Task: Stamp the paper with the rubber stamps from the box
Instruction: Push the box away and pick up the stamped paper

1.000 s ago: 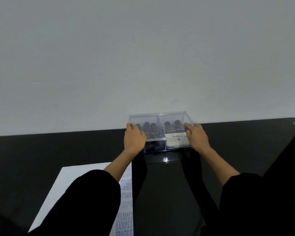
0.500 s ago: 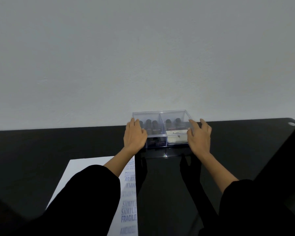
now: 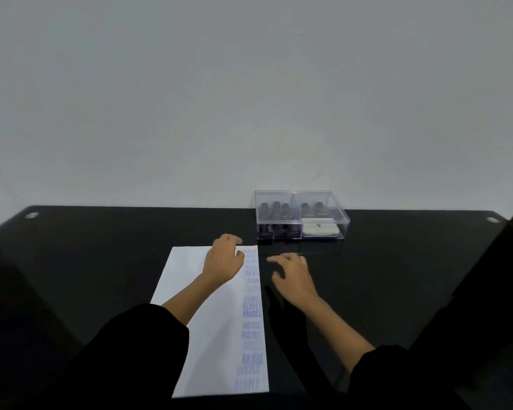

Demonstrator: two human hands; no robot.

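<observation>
A glossy black surface [image 3: 101, 261] fills the lower half of the frame and meets a plain pale wall [image 3: 249, 99] that takes up the whole upper half. Two small round holes are in the surface, one at its far left corner [image 3: 31, 215] and one at its far right corner [image 3: 492, 219].

One clear box [image 3: 335, 208] stands right of centre near the wall, its lid on and its inside split into two compartments. The rubber stamps [image 3: 276, 207] show as dark handles: three in the left compartment, two in the right; anything lower is too blurred to count. A white pad [image 3: 320, 230] lies at the front of the right compartment.

One sheet of paper [image 3: 184, 276] lies below and left of the box, with a single column of blue prints [image 3: 251, 313] down its right edge.

The left hand [image 3: 224, 258] is over the top of the paper, fingers loosely curled, gripping nothing visible. The right hand [image 3: 293, 273] is just right of the paper over the bare surface, fingers spread and holding nothing. Both arms wear black sleeves [image 3: 137, 350].
</observation>
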